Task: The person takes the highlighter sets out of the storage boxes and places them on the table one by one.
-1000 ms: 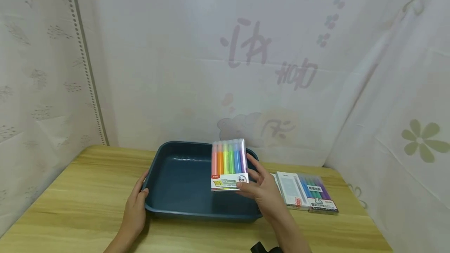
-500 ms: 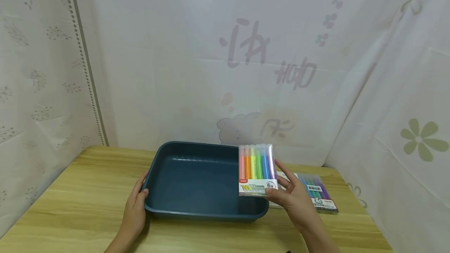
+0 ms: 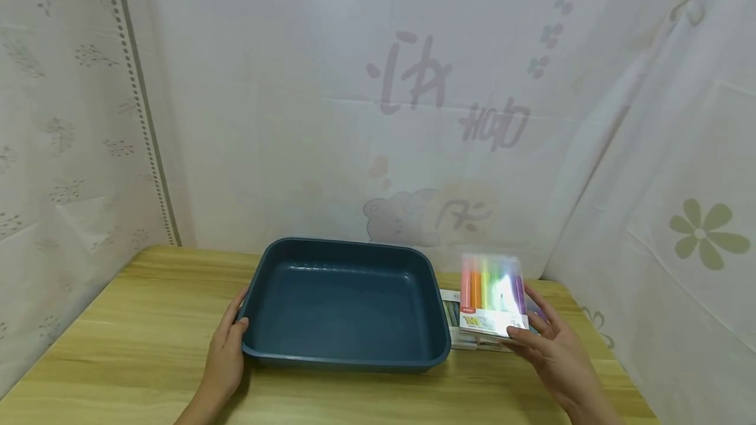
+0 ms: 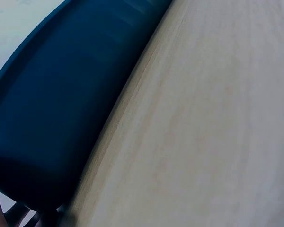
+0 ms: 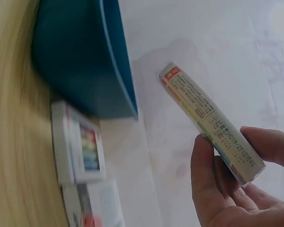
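At its left end, a dark blue rectangular tray (image 3: 348,364) is held by my left hand (image 3: 221,359), thumb at the rim and fingers along the outer wall. In the left wrist view the tray's long side wall (image 4: 61,90) fills the upper left, and only part of the hand shows in the corner. To the right of the tray, my right hand (image 3: 558,359) pinches a clear pack of highlighters (image 3: 485,287) by its lower right edge, raised above the table. Printed text on the bottom face of this pack (image 5: 208,125) shows in the right wrist view.
Flat boxes (image 3: 453,312) lie on the wooden table (image 3: 130,346) to the tray's right, partly behind the held pack. The right wrist view shows a white box with a coloured window (image 5: 78,146) beside the tray. A patterned curtain (image 3: 319,117) hangs behind the table.
My right hand has carried the highlighter pack rightward, from over the tray to over the boxes beside it. The left hand and the tray have stayed in place.
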Action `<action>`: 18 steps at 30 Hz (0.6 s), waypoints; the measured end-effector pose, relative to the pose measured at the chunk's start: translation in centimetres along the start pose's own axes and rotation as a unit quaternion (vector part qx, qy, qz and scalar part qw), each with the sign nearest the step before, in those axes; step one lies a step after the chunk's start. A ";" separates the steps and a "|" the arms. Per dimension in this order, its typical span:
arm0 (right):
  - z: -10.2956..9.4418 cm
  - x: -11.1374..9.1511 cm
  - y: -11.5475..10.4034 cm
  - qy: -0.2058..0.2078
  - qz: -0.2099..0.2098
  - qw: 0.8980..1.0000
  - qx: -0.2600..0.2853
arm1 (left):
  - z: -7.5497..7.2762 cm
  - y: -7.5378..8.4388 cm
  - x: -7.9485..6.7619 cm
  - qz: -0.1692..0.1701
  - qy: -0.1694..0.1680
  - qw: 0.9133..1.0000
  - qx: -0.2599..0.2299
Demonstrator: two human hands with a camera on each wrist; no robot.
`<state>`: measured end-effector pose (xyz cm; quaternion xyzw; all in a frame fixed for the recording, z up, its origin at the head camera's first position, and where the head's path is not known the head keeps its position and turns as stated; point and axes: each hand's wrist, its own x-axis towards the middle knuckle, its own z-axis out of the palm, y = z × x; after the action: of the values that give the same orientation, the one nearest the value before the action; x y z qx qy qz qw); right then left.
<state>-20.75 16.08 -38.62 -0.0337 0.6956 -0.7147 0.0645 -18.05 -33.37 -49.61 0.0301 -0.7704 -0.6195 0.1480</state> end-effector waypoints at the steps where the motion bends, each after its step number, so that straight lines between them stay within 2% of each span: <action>1: -0.6 -0.1 0.1 0.002 0.003 1.000 0.002 | 0.0 0.0 0.0 -0.001 0.000 1.000 0.000; 6: -3.0 -0.6 0.5 0.012 0.004 1.000 0.009 | 0.0 0.1 0.0 -0.003 0.001 1.000 -0.001; 13: -5.8 -1.5 1.0 0.026 0.024 0.998 -0.044 | 0.0 0.0 -0.1 -0.001 0.000 1.000 -0.003; 18: -7.3 -1.4 0.7 0.040 0.012 0.998 -0.036 | 0.1 0.1 0.0 -0.007 0.003 1.000 -0.002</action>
<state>-20.35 23.52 -39.47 0.0008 0.7235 -0.6889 0.0440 -18.01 -33.25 -49.51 0.0364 -0.7683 -0.6222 0.1458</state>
